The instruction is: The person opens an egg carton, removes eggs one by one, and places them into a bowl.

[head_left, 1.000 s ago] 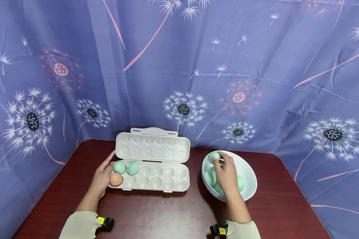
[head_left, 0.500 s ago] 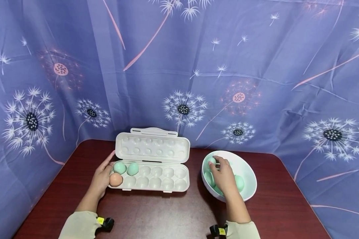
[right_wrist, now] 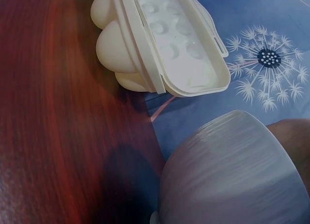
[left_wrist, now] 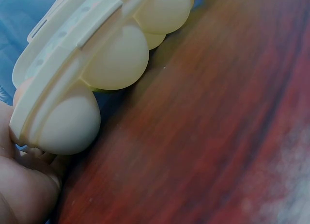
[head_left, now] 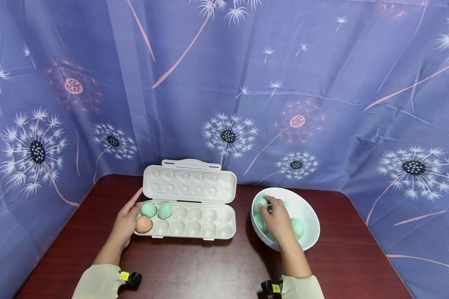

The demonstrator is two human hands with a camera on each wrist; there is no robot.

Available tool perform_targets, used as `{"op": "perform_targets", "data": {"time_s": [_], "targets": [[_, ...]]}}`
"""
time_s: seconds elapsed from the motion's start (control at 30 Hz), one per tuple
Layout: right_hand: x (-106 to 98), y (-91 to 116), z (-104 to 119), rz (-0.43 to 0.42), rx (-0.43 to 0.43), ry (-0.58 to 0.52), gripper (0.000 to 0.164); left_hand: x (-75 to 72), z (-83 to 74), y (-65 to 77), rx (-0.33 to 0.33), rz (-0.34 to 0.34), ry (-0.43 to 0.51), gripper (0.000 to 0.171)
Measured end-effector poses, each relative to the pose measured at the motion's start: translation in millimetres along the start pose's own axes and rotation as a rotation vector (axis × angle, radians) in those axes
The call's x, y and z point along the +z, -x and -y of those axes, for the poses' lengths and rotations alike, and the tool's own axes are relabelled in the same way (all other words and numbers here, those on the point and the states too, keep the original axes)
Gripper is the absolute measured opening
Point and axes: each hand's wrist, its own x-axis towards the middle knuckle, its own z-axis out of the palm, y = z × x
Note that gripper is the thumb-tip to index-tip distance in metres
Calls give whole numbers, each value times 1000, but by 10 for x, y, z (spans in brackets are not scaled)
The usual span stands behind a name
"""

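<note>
A cream egg carton (head_left: 229, 236) lies with its lid (head_left: 224, 191) up on the left half of the table. My left hand (head_left: 125, 222) holds its left end, some fingers tucked beneath the cups, as the left wrist view shows. Two pale green eggs (head_left: 165, 211) and a brown egg (head_left: 144, 224) sit in its leftmost cups. To the right, my right hand (head_left: 279, 222) reaches into a white bowl (head_left: 311, 222) with several green eggs (head_left: 297, 228). Its thumb and fingers grip a green egg (head_left: 260, 202) by the bowl's left wall. In the right wrist view the bowl (right_wrist: 227, 170) hides most of that hand.
The dark red wooden table (head_left: 202, 270) has a blue dandelion-print curtain (head_left: 179, 116) hanging behind it and along the sides. Both wrists carry a black camera strap (head_left: 134, 281). The bowl's left rim stands a short way from the carton's right end.
My right hand has lowered a green egg from near the bowl's rim down into the bowl's left side, fingers still around it. The left hand and the carton have stayed in place.
</note>
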Motion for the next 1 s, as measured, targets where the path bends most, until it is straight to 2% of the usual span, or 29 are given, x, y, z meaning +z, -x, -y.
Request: {"op": "perform_targets", "data": {"time_s": [0.3,0.63,0.8,1.0], "targets": [[-9,-23,-9,16,17,21,44,10,12,-13,27,-4,3,50],[8,-5,0,34,3,148,40,17,24,-11,44,-3,14,50],[20,2,6,43,28,227,40,18,24,-10,50,-4,16,51],[19,21,16,54,40,254,39,16,37,-16,49,-10,11,50]]}}
